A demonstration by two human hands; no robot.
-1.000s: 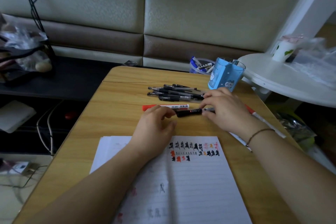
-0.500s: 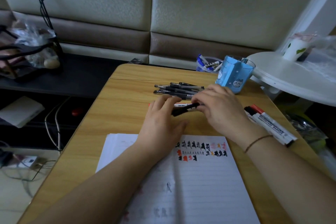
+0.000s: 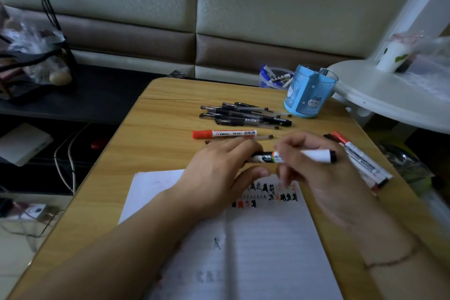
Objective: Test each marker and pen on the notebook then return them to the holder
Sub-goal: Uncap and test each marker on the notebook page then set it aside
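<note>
A wooden table (image 3: 155,129) is seen from above, with a lined notebook (image 3: 255,238) lying open at its near edge. Rows of small black, red and pink test marks (image 3: 267,193) are written near the top of the right page.

At the left of the middle of the table, a marker with a red cap (image 3: 224,133) is laid flat. Behind it, a loose pile of black pens (image 3: 246,114) is spread on the wood.

The left hand (image 3: 219,173) is held just above the top of the notebook, its grip closed on the dark end of a black and white marker (image 3: 292,155). The marker is held level, lifted off the table, between both hands. The right hand (image 3: 316,173) is wrapped around the white barrel, fingers curled, with the far end of the marker sticking out past the knuckles. A thin cord bracelet (image 3: 389,262) is worn on the right wrist.

Farther right, a blue holder (image 3: 309,95) printed with cartoon cats is stood at the back corner of the table, well apart from the hands. Two more markers (image 3: 360,163) are laid side by side near the right edge, partly hidden by the right hand. A white round side table (image 3: 389,105) is placed beyond that edge.
</note>
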